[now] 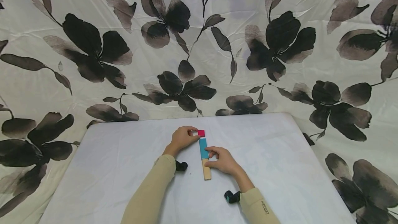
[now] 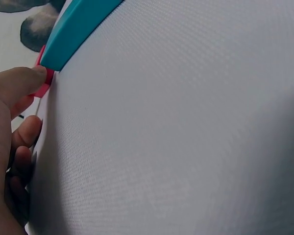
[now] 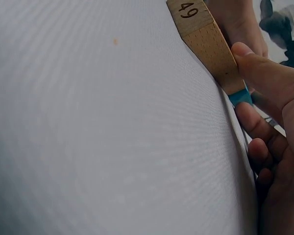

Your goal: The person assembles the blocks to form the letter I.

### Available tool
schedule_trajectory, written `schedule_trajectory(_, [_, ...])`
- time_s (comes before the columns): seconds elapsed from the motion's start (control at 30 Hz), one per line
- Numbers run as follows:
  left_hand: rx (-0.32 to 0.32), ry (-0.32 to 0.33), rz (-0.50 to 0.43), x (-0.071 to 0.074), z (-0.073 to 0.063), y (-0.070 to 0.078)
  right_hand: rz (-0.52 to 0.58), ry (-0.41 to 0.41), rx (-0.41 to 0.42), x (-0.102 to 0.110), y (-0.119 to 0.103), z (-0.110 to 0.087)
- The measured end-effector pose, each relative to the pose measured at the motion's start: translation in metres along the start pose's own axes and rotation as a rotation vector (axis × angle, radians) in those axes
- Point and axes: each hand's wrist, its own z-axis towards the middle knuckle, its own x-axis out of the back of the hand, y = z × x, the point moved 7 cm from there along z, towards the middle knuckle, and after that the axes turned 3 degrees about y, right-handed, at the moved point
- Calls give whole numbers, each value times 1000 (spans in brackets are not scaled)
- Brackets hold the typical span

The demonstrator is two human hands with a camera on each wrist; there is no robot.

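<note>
A small red block (image 1: 201, 133) stands at the far end of a row of blocks. My left hand (image 1: 184, 137) pinches it between thumb and fingers, as the left wrist view also shows. The long blue block (image 1: 203, 148) lies just nearer, with a narrow gap to the red one in the head view. A plain wooden block (image 1: 206, 172), marked 49 on one end, continues the row end to end. My right hand (image 1: 224, 161) touches the row from the right, thumb on the wooden block and a finger on the blue block.
The blocks lie on a white-covered table (image 1: 264, 141). A floral cloth (image 1: 224, 65) hangs behind it. Black wrist devices sit at the left wrist (image 1: 181, 166) and the right wrist (image 1: 232, 197).
</note>
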Motion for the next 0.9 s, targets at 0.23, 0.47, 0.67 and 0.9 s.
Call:
schedule_trajectory(0.23, [-3,13,23,0,1,1,-2,8,1,1,0,0])
schedule_trajectory(0.47, [14,11,30,-3,3,-4,6,2,8,1,-1,1])
schedule_trajectory(0.67, [7,12,22,-4,4,-5,3,3,10,0,1,2])
schedule_trajectory(0.9, [10,21,23,-6,5,-7,0,4,7,0,0,2])
